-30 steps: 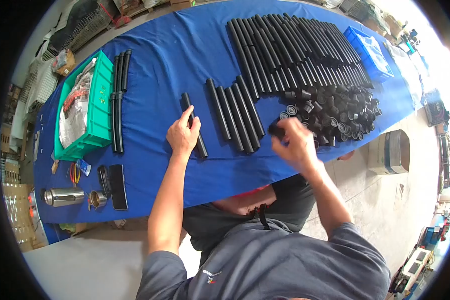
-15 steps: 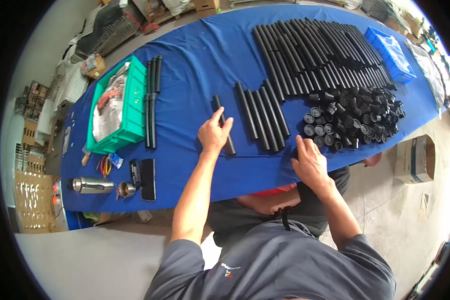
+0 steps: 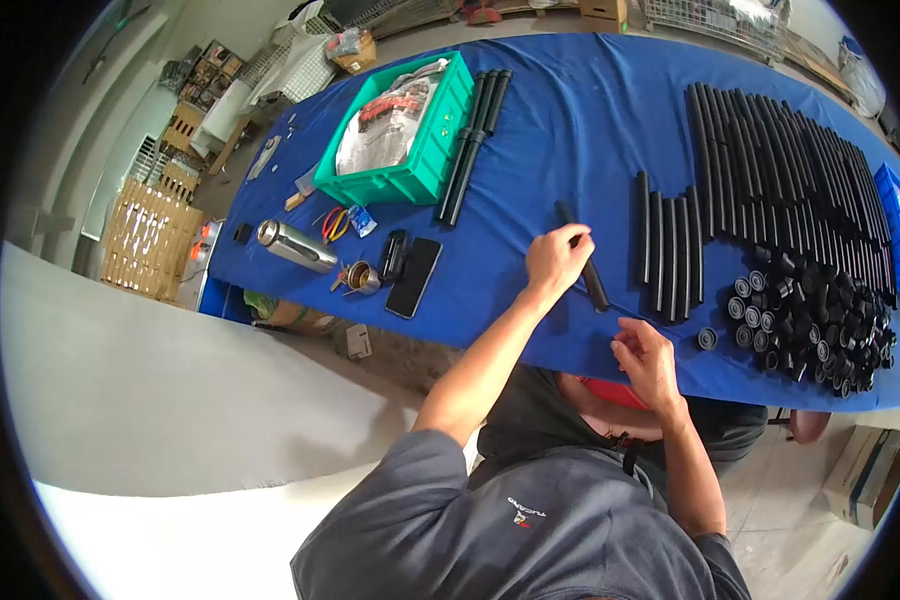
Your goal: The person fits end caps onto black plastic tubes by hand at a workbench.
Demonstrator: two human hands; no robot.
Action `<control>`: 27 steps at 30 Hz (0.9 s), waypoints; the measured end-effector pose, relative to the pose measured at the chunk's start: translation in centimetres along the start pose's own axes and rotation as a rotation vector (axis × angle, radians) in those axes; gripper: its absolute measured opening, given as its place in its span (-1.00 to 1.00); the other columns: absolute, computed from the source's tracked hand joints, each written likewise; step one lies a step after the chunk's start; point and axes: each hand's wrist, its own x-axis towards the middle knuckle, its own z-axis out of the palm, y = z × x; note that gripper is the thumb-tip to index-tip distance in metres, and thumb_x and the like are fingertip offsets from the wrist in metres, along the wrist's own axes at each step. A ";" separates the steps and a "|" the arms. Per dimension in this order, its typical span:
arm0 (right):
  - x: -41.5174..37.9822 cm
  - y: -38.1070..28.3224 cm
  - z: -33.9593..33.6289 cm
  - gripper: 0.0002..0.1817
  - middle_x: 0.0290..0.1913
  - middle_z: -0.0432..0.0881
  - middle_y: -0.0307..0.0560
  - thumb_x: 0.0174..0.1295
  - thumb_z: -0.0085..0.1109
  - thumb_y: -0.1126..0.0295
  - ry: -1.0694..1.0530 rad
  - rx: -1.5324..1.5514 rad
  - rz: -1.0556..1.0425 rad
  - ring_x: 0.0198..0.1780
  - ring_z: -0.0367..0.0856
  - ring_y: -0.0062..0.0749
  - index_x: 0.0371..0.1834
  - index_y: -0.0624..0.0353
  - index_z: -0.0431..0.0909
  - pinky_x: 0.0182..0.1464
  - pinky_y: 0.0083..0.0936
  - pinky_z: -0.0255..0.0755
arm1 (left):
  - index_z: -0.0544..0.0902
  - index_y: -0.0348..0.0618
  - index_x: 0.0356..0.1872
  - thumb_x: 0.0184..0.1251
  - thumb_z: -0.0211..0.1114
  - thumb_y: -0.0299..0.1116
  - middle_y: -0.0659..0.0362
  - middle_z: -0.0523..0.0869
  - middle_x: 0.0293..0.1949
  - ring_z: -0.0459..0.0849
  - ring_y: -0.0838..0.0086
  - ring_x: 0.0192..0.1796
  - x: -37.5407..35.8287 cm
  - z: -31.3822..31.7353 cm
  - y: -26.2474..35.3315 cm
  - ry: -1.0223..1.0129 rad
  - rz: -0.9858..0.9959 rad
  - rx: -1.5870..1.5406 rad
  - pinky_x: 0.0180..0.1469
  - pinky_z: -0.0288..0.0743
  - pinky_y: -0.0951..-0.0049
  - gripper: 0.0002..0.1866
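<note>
Blue-covered table [image 3: 580,130]: left hand [image 3: 562,256] gripped a tube [image 3: 594,284], apparently a handling step, next requiring steadiness; nearer, right hand [image 3: 650,366] curled loosely, empty.

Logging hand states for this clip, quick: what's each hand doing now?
Left hand: closed on a single black tube.
Right hand: fingers partly curled, no object visible; palm hidden, so grip can't be told.

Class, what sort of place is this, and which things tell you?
Probably a workshop or small factory: rows of black tubes, a heap of black caps and a green crate.
</note>
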 end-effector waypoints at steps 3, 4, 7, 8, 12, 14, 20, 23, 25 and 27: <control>-0.1 -1.1 -0.4 -0.40 -0.14 0.76 0.10 0.27 0.43 0.47 -0.058 0.075 0.006 -0.24 0.77 -0.28 0.40 0.25 0.53 -0.18 -0.39 0.62 | 0.82 -0.22 -0.14 0.50 0.36 -0.22 0.11 0.76 -0.54 0.78 0.49 -0.47 -4.6 -3.0 2.9 -0.079 -0.038 -0.051 -0.40 0.56 0.39 -0.74; 0.0 -1.9 -1.1 -0.36 -0.13 0.76 0.09 0.27 0.45 0.44 -0.105 0.072 0.002 -0.23 0.77 -0.26 0.45 0.23 0.50 -0.16 -0.37 0.62 | 0.81 -0.26 -0.12 0.52 0.36 -0.22 0.14 0.77 -0.54 0.76 0.57 -0.47 -5.9 -3.1 3.2 -0.123 -0.108 -0.090 -0.40 0.57 0.45 -0.72; -0.3 -1.6 -1.9 -0.27 -0.11 0.76 0.10 0.29 0.49 0.32 -0.073 0.166 -0.149 -0.17 0.75 -0.18 0.53 0.15 0.46 -0.06 -0.30 0.60 | 0.80 -0.31 -0.09 0.56 0.38 -0.16 0.19 0.80 -0.47 0.75 0.60 -0.46 -8.8 -4.5 6.6 -0.238 -0.294 -0.172 -0.40 0.58 0.53 -0.66; -0.3 -0.9 -2.4 -0.28 -0.04 0.77 0.14 0.30 0.49 0.26 -0.119 0.159 -0.110 -0.11 0.76 -0.15 0.53 0.14 0.47 0.00 -0.29 0.60 | 0.80 -0.31 -0.07 0.56 0.38 -0.16 0.20 0.78 -0.48 0.75 0.60 -0.46 -9.6 -4.6 6.8 -0.251 -0.299 -0.206 -0.42 0.57 0.54 -0.66; -0.6 1.2 -1.6 -0.36 0.05 0.80 0.14 0.32 0.50 0.17 -0.029 0.233 -0.247 -0.11 0.76 -0.25 0.43 0.14 0.59 0.00 -0.32 0.61 | 0.76 -0.32 0.05 0.55 0.39 -0.19 0.22 0.70 -0.57 0.68 0.60 -0.51 -10.3 -5.0 5.8 -0.322 -0.171 -0.051 -0.46 0.51 0.50 -0.65; -0.7 0.7 -2.0 -0.39 0.04 0.81 0.13 0.32 0.50 0.14 -0.029 0.244 -0.191 -0.13 0.76 -0.28 0.39 0.14 0.62 -0.01 -0.33 0.62 | 0.71 -0.29 0.19 0.40 0.51 -0.27 0.15 0.72 -0.44 0.70 0.51 -0.39 -9.8 -5.9 7.2 -0.334 -0.074 0.023 -0.34 0.53 0.41 -0.56; -1.0 0.4 -2.7 -0.41 -0.10 0.84 0.06 0.32 0.51 0.11 0.000 0.343 -0.089 -0.27 0.76 -0.39 0.33 0.15 0.66 -0.13 -0.40 0.63 | 0.62 -0.19 0.24 0.03 0.60 -0.49 0.00 0.71 0.12 0.66 0.04 0.22 -8.9 -4.0 7.1 -0.383 0.535 0.205 0.34 0.48 0.02 -0.35; -0.9 1.6 -1.7 -0.42 -0.16 0.85 0.02 0.31 0.52 0.15 0.079 0.373 -0.213 -0.27 0.77 -0.42 0.33 0.17 0.65 -0.14 -0.42 0.63 | 0.66 -0.19 0.11 0.07 0.57 -0.54 0.03 0.77 0.00 0.75 0.12 0.12 -8.9 -3.9 5.8 -0.500 0.308 0.159 0.24 0.58 0.14 -0.49; -0.8 1.8 -1.6 -0.43 -0.16 0.85 0.01 0.31 0.51 0.18 0.067 0.378 -0.225 -0.25 0.79 -0.41 0.34 0.18 0.64 -0.12 -0.42 0.64 | 0.68 -0.21 0.04 0.11 0.55 -0.56 0.05 0.80 -0.07 0.79 0.16 0.05 -8.7 -4.4 6.6 -0.586 0.184 0.114 0.16 0.63 0.21 -0.58; -0.9 1.8 -2.0 -0.43 -0.12 0.86 0.00 0.31 0.51 0.21 0.005 0.372 -0.179 -0.21 0.82 -0.40 0.34 0.18 0.64 -0.08 -0.41 0.66 | 0.70 -0.24 -0.03 0.15 0.53 -0.58 0.08 0.82 -0.13 0.83 0.20 -0.02 -8.3 -5.1 8.1 -0.662 0.140 0.077 0.07 0.67 0.27 -0.66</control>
